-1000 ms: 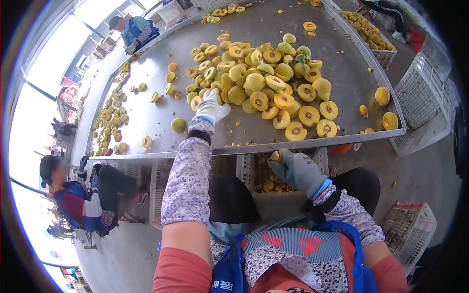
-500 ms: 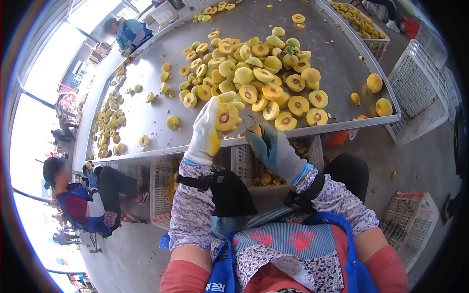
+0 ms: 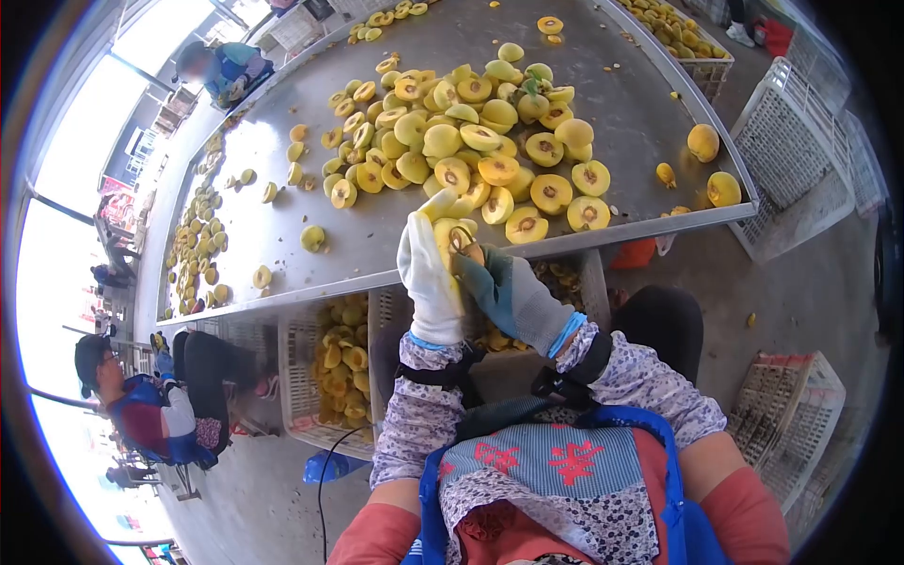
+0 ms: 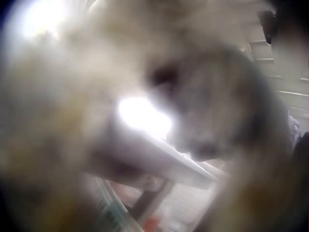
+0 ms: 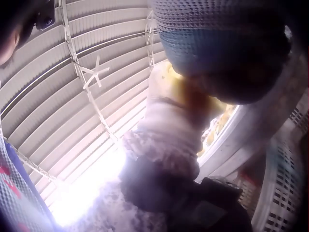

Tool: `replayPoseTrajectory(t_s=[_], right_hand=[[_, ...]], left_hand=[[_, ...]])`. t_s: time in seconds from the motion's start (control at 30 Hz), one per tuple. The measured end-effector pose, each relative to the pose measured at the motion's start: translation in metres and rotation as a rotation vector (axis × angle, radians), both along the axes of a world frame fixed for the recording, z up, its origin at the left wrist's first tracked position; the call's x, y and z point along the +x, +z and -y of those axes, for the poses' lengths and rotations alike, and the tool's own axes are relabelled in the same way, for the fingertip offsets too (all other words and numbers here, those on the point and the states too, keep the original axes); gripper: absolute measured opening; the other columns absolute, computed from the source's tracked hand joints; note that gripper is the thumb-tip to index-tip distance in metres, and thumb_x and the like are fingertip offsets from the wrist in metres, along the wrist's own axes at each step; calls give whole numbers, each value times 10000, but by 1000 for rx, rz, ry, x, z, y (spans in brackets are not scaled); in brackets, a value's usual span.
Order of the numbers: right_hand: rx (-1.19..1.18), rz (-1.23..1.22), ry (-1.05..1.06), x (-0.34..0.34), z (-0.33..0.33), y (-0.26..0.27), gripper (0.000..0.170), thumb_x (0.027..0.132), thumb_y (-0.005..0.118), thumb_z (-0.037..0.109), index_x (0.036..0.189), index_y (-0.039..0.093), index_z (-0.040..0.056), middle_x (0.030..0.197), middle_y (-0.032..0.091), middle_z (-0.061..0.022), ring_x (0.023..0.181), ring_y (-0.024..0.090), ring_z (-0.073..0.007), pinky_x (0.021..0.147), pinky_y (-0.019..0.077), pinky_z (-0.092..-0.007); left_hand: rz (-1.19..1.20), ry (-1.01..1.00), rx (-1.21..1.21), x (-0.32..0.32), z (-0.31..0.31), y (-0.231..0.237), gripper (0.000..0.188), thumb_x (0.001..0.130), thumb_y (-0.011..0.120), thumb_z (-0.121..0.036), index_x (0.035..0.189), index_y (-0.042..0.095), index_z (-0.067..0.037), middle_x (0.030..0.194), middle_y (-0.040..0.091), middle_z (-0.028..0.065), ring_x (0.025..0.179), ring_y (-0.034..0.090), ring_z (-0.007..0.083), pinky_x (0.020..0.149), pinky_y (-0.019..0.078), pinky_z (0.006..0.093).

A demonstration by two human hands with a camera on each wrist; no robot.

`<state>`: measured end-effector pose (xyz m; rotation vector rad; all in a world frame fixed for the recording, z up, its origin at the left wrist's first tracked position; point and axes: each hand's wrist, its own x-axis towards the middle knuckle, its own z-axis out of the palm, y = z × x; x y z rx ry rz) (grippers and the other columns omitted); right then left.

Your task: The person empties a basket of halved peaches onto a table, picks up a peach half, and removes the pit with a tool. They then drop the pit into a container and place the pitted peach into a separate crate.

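Observation:
My left hand, in a white glove, holds a yellow peach half just over the table's front edge, its cut face turned toward my right hand. Gripped in my right hand, in a grey-and-teal glove, is a small pitting tool with a thin curved metal end, which meets the fruit's cut face. Beyond both hands lies a heap of peach halves, many with stones showing. The left wrist view is badly blurred. In the right wrist view, the teal glove covers part of the fruit.
The metal table has a raised rim. Beneath it stand crates, one with peach halves. More crates stand at right. One person sits at left; another works at the far left edge. Two peaches lie near the right corner.
My left hand has picked a peach half from the heap and brought it back to my right hand. The pitting tool has moved onto the cut face.

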<state>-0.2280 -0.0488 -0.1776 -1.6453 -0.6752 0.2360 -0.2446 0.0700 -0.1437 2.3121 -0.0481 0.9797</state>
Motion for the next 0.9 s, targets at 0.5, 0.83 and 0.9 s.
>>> replayPoseTrajectory(t_s=[0.5,0.83,0.9], right_hand=[[10,-246,1,-12,-8,-12,500,1023,448,437,1007,624,-31,838,660,-261,825,640,-444,700,496,-448],[92,-186,25,-19,-3,-16,507,1031,463,458,1094,620,-21,818,690,-129,743,654,-166,659,537,-329],[8,-405,118,-16,9,13,543,1021,441,513,1059,613,0,744,637,-93,636,610,-145,559,511,-308]], left_hand=[[-90,-147,-1065,-5,21,-1,494,1049,396,-400,1179,615,24,1048,676,121,846,633,172,756,526,299],[-120,-138,-1162,-5,17,-2,535,1047,414,-408,974,685,49,836,700,127,708,647,179,665,534,288],[-152,-142,-1107,-3,15,1,527,1043,403,-393,944,683,43,817,697,129,671,629,176,631,528,288]])
